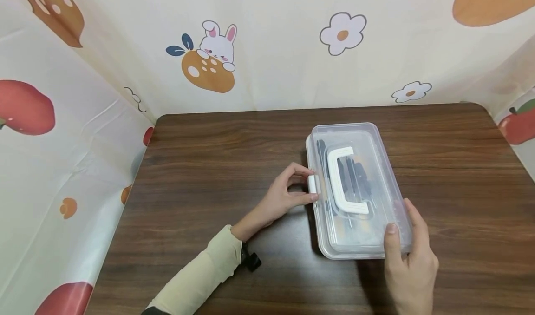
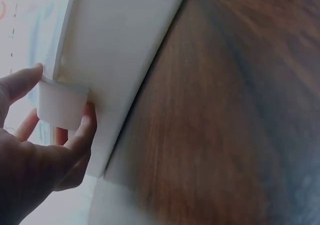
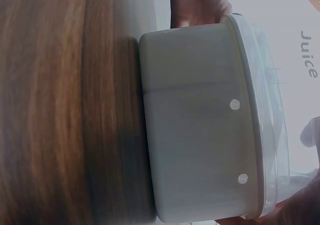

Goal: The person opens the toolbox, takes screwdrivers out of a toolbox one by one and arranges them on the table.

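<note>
A storage box [image 1: 347, 236] with a clear lid and a white carry handle [image 1: 336, 180] lies on the wooden table. Dark, slender items show blurrily through the lid. At its left long side, my left hand [image 1: 282, 192] holds the white side latch [image 2: 62, 105] between thumb and fingers. My right hand [image 1: 411, 268] grips the near right corner, thumb over the lid and fingers along the right side. In the right wrist view, the box's pale end wall [image 3: 195, 125] faces the camera, the lid [image 3: 265, 115] resting along its rim.
Brown table [image 1: 217, 147] surface extends left and right of the box. A patterned cloth [image 1: 276, 41] with rabbits, flowers and fruit hangs behind the table and along its sides. A dark strap device sits on the left wrist.
</note>
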The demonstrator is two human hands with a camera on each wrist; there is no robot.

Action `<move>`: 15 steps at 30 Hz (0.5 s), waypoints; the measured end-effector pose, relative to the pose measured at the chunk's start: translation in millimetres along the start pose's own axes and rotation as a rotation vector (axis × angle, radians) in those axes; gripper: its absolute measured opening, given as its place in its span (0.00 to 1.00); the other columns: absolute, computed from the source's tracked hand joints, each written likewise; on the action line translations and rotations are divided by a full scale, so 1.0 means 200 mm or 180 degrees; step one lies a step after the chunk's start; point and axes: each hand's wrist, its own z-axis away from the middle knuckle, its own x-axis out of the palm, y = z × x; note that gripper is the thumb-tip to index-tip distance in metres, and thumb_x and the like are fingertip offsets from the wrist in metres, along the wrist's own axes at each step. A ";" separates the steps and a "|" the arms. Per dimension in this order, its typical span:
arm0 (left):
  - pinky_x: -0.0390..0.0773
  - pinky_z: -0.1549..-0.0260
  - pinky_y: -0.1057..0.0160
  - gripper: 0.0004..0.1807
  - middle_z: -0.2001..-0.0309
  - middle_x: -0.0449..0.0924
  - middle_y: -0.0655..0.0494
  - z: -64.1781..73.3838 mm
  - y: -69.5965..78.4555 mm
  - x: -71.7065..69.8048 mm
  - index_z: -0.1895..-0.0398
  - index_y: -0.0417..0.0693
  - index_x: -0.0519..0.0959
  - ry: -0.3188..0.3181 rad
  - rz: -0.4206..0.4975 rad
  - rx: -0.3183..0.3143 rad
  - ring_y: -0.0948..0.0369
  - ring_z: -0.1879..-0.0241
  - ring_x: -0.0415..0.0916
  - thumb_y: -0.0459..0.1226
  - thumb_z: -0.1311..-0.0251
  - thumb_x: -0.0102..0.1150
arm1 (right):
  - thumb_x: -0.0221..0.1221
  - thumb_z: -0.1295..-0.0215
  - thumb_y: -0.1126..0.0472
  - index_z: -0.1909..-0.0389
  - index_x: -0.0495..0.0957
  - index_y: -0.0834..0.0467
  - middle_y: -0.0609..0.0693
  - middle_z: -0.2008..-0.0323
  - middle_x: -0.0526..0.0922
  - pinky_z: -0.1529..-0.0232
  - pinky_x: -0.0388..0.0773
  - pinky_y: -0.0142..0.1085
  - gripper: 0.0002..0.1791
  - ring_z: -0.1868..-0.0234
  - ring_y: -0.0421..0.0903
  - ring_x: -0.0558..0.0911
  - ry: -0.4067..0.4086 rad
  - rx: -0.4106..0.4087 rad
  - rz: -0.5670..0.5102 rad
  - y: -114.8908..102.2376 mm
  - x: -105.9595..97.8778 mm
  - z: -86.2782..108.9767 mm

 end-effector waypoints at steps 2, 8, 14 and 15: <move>0.85 0.46 0.59 0.25 0.34 0.76 0.47 0.00 0.00 0.00 0.41 0.43 0.74 0.0006 0.0024 -0.0069 0.56 0.41 0.78 0.26 0.41 0.71 | 0.60 0.27 0.57 0.27 0.73 0.35 0.63 0.38 0.83 0.57 0.64 0.15 0.30 0.58 0.18 0.72 -0.0007 0.0019 0.0000 0.00 0.00 0.00; 0.81 0.48 0.63 0.25 0.35 0.77 0.47 -0.02 -0.01 -0.02 0.42 0.43 0.74 -0.0034 0.0088 -0.0193 0.56 0.42 0.79 0.26 0.42 0.72 | 0.60 0.27 0.58 0.27 0.73 0.36 0.64 0.39 0.83 0.58 0.65 0.16 0.30 0.59 0.18 0.73 -0.0002 0.0009 -0.0013 0.00 0.00 0.00; 0.82 0.51 0.65 0.25 0.35 0.78 0.46 -0.03 0.01 -0.02 0.45 0.40 0.74 -0.0048 0.0263 -0.0313 0.60 0.45 0.80 0.23 0.43 0.72 | 0.59 0.27 0.58 0.27 0.73 0.37 0.64 0.38 0.83 0.57 0.65 0.14 0.30 0.57 0.16 0.72 0.0001 -0.0041 -0.0015 0.00 0.00 0.00; 0.82 0.52 0.65 0.24 0.35 0.78 0.45 -0.03 0.02 -0.02 0.45 0.40 0.74 -0.0055 0.0282 -0.0328 0.61 0.46 0.81 0.23 0.43 0.72 | 0.59 0.27 0.58 0.27 0.73 0.37 0.64 0.39 0.83 0.57 0.65 0.14 0.30 0.57 0.16 0.72 0.0008 -0.0057 -0.0023 0.00 0.00 0.00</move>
